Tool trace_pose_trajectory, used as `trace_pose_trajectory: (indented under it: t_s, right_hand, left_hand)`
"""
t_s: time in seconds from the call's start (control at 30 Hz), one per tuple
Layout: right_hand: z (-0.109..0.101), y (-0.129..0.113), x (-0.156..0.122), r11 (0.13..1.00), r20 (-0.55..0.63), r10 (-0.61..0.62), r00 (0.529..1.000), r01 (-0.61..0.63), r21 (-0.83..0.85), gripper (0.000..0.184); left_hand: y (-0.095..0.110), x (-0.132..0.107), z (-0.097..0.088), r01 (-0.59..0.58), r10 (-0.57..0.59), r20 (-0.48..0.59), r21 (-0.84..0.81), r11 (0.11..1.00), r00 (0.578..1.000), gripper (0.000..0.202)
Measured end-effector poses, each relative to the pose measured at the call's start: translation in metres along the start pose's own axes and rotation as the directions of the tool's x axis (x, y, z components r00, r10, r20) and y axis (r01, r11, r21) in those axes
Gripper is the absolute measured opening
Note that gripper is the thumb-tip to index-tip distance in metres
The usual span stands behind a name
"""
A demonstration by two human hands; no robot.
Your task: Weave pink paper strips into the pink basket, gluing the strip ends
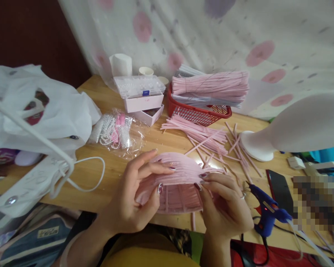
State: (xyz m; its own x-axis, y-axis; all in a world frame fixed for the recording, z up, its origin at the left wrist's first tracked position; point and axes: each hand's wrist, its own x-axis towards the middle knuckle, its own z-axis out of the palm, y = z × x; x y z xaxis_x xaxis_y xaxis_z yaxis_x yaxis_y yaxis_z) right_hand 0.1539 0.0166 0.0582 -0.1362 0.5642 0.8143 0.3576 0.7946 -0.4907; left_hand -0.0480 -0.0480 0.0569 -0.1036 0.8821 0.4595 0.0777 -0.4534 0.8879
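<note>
A curved pink piece (180, 185) built from many thin pink strips laid side by side sits at the near edge of the wooden table (105, 100). My left hand (133, 200) grips its left side, thumb underneath and fingers curled over the top. On its right side, my right hand (225, 207) pinches the edge with thumb and fingertips; a ring shows on one finger. Loose pink strips (200, 133) lie scattered just beyond the piece.
A blue glue gun (264, 213) stands right of my right hand. A red basket (200, 113) holds bundled pink strips (211, 87). Bead boxes (141, 96), a bag of pearls (114, 131), white bags (44, 111), a power strip (30, 185) and a white foam head (295, 129) surround the work.
</note>
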Motion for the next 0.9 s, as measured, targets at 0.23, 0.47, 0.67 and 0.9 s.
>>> trace_pose_trajectory:
  t_s: [0.23, 0.47, 0.67, 0.9]
  right_hand:
    - [0.000, 0.000, -0.002, 1.000, -0.011, 0.008, 1.000, -0.008, 0.016, 0.028]
    - [0.002, 0.001, 0.000, 0.999, -0.015, -0.031, 0.999, 0.031, 0.043, 0.027]
    - [0.001, 0.000, 0.001, 0.998, 0.004, -0.046, 0.999, 0.046, 0.041, 0.028]
    - [0.000, -0.003, 0.000, 0.999, 0.016, -0.026, 1.000, 0.026, 0.028, 0.029]
  left_hand:
    - [0.002, -0.003, -0.003, 0.066, -0.065, 0.018, -0.068, 0.995, 0.998, 0.078]
    - [-0.001, -0.002, -0.002, 0.068, -0.068, 0.001, -0.007, 0.998, 0.998, 0.082]
    - [0.000, 0.001, 0.003, 0.057, -0.053, -0.055, 0.073, 0.996, 0.997, 0.078]
    - [0.001, 0.005, 0.008, 0.025, -0.012, -0.082, 0.156, 0.987, 0.997, 0.083]
